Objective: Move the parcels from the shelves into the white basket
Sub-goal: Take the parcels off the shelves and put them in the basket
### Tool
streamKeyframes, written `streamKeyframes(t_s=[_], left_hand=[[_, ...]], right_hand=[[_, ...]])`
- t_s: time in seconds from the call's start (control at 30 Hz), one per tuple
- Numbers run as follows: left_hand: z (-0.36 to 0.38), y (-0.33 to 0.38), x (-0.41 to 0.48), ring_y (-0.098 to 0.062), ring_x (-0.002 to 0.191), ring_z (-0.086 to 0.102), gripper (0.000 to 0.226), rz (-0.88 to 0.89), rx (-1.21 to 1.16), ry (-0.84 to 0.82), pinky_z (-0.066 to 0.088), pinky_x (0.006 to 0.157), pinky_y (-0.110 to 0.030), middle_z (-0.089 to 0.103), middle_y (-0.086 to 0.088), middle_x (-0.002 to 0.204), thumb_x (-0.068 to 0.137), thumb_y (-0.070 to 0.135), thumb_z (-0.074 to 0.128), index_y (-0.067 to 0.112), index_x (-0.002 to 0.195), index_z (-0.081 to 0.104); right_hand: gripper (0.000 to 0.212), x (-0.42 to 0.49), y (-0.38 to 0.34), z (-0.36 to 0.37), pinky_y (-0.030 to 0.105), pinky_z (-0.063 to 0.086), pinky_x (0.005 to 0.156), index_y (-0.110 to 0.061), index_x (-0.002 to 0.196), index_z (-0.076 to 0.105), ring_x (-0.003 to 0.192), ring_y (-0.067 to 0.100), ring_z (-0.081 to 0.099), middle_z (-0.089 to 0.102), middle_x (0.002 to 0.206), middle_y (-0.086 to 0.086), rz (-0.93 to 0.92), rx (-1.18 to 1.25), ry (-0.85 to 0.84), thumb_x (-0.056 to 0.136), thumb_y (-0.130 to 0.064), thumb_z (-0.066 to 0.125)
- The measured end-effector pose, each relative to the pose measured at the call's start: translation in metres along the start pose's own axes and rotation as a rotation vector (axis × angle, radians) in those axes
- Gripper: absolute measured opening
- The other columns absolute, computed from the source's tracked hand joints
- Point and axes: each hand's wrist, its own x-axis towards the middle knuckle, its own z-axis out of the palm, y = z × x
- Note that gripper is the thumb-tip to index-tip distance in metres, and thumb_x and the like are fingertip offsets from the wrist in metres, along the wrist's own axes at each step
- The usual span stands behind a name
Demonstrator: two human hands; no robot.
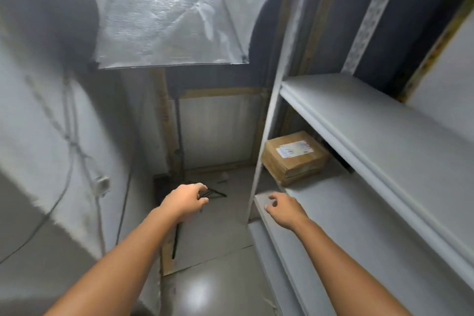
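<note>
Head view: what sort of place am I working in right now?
Likely a small storage room, perhaps staged for filming: white shelving with a cardboard parcel on a lower shelf, a softbox light overhead, a glossy floor.

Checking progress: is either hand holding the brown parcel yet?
No: the brown parcel sits untouched on the shelf, while the left hand and right hand are empty.

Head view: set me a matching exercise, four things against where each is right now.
1 parcel
2 left hand
3 right hand
4 softbox

A over the front edge of the shelf, holding nothing
B at the shelf's far end
C overhead, lit
D over the floor, holding nothing

Pairs: 1-B, 2-D, 3-A, 4-C
</note>
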Motion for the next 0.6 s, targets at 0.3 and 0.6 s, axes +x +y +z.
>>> streamKeyframes(t_s=[0.3, 0.6], left_hand=[[0.033, 0.083, 0.164, -0.020, 0.117, 0.057, 0.043, 0.090, -0.047, -0.004, 0.044, 0.097, -0.029, 0.062, 0.000, 0.127, 0.091, 0.042, 0.055, 0.029, 0.132, 0.052], [0.080, 0.122, 0.301, -0.026, 0.132, 0.043, 0.069, 0.162, -0.256, -0.047, 0.038, 0.105, -0.039, 0.043, -0.010, 0.146, 0.091, 0.050, 0.054, 0.022, 0.148, 0.027]], right_hand=[[0.042, 0.105, 0.072, -0.040, 0.032, 0.045, 0.091, -0.020, 0.135, 0.051, 0.113, 0.028, 0.058, 0.063, 0.126, 0.008, 0.122, 0.303, 0.202, 0.095, -0.033, 0.054], [0.065, 0.201, 0.092, -0.035, 0.036, 0.038, 0.103, -0.016, 0.148, 0.034, 0.132, 0.030, 0.046, 0.048, 0.145, 0.009, 0.286, 0.612, 0.470, 0.092, -0.035, 0.061]])
